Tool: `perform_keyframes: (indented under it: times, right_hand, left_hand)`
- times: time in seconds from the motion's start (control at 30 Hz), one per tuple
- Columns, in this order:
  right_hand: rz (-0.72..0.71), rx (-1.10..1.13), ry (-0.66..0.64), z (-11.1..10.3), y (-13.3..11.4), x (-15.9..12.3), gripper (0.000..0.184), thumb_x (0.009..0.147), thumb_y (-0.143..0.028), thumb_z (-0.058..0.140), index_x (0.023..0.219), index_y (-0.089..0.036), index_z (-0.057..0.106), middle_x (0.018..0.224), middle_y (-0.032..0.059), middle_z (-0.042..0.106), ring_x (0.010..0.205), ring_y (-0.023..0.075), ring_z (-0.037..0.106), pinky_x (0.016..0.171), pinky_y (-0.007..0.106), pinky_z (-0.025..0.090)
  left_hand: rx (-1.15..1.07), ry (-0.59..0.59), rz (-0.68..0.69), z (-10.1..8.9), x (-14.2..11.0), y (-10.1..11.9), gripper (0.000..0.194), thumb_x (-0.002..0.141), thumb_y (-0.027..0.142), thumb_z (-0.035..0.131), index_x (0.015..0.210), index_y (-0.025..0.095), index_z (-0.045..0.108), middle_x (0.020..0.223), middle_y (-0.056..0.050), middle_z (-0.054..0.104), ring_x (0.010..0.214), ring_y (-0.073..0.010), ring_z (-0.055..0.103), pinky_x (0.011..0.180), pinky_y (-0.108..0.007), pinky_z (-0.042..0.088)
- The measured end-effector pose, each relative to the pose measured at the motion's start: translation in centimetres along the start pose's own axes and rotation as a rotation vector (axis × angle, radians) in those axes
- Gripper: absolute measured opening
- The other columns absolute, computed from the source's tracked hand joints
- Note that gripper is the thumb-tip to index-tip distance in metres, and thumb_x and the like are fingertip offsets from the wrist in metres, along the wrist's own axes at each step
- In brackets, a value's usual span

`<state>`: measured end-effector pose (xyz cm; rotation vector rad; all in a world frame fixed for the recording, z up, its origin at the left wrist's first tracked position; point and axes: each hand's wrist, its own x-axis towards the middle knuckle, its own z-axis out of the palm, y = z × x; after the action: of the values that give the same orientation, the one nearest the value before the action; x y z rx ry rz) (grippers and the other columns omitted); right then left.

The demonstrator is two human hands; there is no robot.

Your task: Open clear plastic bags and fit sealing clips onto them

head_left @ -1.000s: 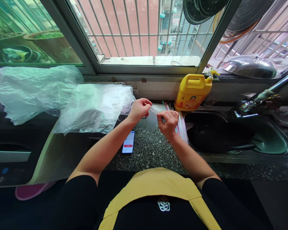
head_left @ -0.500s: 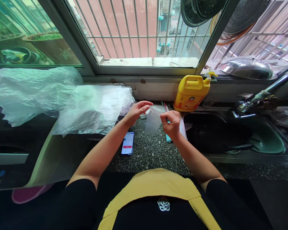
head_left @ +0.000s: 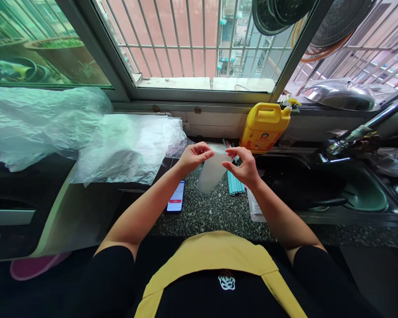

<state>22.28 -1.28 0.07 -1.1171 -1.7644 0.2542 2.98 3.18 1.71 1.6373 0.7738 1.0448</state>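
Observation:
My left hand (head_left: 196,157) pinches a small translucent whitish plastic bag (head_left: 211,174) by its upper edge, thumb against fingertips. The bag hangs above the speckled countertop, with a rounded lower end. Close to its right edge, my right hand (head_left: 243,165) has thumb and fingers parted, with nothing visibly gripped; whether a fingertip touches the bag I cannot tell. Below and behind the right hand lie several light-blue sticks (head_left: 235,183) on the counter. A clear plastic tray or case (head_left: 256,207) sits partly hidden under the right forearm.
A phone (head_left: 175,196) lies beside my left forearm. Large crumpled plastic sheeting (head_left: 126,145) covers the left side. A yellow jug (head_left: 263,126) stands by the window ledge. At right is a sink (head_left: 368,190) with a dark pan (head_left: 305,185) and a faucet (head_left: 348,139).
My right hand has opened from its closed grip and shifted slightly right, uncovering the light-blue sticks. The fingers of my left hand have closed to a pinch, and the bag hangs more slanted.

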Motion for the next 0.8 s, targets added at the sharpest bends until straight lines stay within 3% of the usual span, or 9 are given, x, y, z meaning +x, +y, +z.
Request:
perform_keyframes:
  times: [0.13,0.27,0.43,0.6,0.73,0.8]
  right_hand:
    - [0.009,0.043,-0.105,-0.4,-0.3,0.8,0.022,0.078,-0.043,0.065,0.071,-0.022,0.065,0.069,0.0002,0.067,0.067,0.0151,0.058,0.074,0.035,0.043]
    - [0.026,0.106,-0.096,-0.4,-0.5,1.0,0.02,0.079,-0.033,0.063,0.064,-0.021,0.063,0.065,0.0001,0.066,0.063,0.014,0.057,0.07,0.033,0.043]
    - [0.098,0.141,-0.076,-0.6,-0.6,1.0,0.016,0.077,-0.031,0.062,0.065,-0.021,0.062,0.064,-0.0003,0.064,0.063,0.0135,0.057,0.066,0.032,0.045]
    - [0.151,0.145,-0.111,-1.2,-0.4,1.1,0.017,0.076,-0.035,0.062,0.068,-0.02,0.062,0.065,-0.0003,0.062,0.063,0.0124,0.055,0.065,0.03,0.046]
    - [0.166,0.154,-0.211,-1.4,-0.5,2.2,0.027,0.071,-0.042,0.067,0.086,-0.02,0.066,0.08,0.0024,0.066,0.074,0.0138,0.057,0.068,0.029,0.046]
    - [0.164,0.146,-0.272,-1.3,-0.8,2.9,0.029,0.069,-0.041,0.068,0.086,-0.018,0.066,0.081,0.003,0.066,0.075,0.0141,0.057,0.068,0.029,0.046]
  left_hand:
    - [-0.008,-0.005,0.002,-0.1,-0.1,0.0,0.034,0.068,0.047,0.072,0.061,0.016,0.06,0.061,0.002,0.052,0.059,-0.0084,0.045,0.055,-0.023,0.037]
    - [-0.12,-0.007,0.003,-0.2,-0.6,-1.0,0.038,0.071,0.053,0.067,0.066,0.015,0.062,0.067,0.0,0.057,0.067,-0.0099,0.05,0.064,-0.023,0.041]
    - [-0.235,-0.099,-0.119,0.6,-2.0,-3.1,0.052,0.061,0.06,0.071,0.084,0.014,0.066,0.078,-0.003,0.065,0.076,-0.015,0.057,0.071,-0.027,0.044]
    - [-0.188,0.013,-0.199,1.5,-2.9,-4.0,0.048,0.059,0.059,0.073,0.062,0.013,0.061,0.06,0.001,0.057,0.058,-0.0087,0.048,0.058,-0.023,0.039]
    - [-0.198,-0.02,-0.214,1.6,-2.9,-3.6,0.047,0.058,0.058,0.074,0.06,0.013,0.06,0.058,0.002,0.054,0.055,-0.0073,0.045,0.053,-0.022,0.035]
    - [-0.204,-0.051,-0.217,1.7,-2.9,-3.3,0.046,0.059,0.057,0.074,0.061,0.013,0.06,0.058,0.002,0.053,0.054,-0.0071,0.044,0.052,-0.022,0.034]
